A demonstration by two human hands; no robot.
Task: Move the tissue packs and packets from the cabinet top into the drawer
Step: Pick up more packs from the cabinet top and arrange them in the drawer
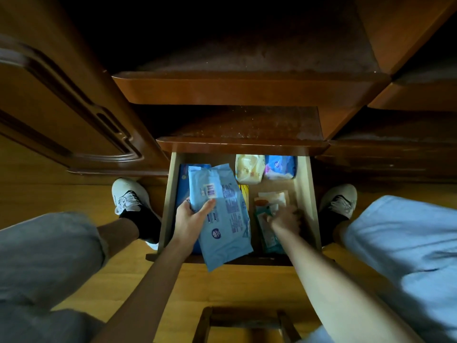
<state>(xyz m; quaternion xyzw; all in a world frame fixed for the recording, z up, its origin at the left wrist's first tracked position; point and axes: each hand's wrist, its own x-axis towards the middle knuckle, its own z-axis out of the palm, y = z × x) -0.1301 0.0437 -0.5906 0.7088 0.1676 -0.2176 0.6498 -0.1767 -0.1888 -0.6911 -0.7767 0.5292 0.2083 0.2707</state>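
Observation:
The wooden drawer (304,184) is pulled open below me. My left hand (191,219) grips a large light-blue tissue pack (222,214), held tilted above the drawer's left half with its barcode side up. My right hand (284,217) is down inside the drawer's right side, fingers on small teal packets (269,237); whether it grips one is unclear. More small pale packets (272,198) lie just beyond it. At the drawer's back sit a yellow pack (248,169) and a blue-and-pink pack (280,167). A dark blue pack (183,184) lies under the held one.
The cabinet top (247,125) and an upper shelf (247,87) overhang the drawer. An open cabinet door (61,115) stands to the left. My shoes (128,196) rest on the wooden floor either side of the drawer. A wooden stool (244,323) is beneath me.

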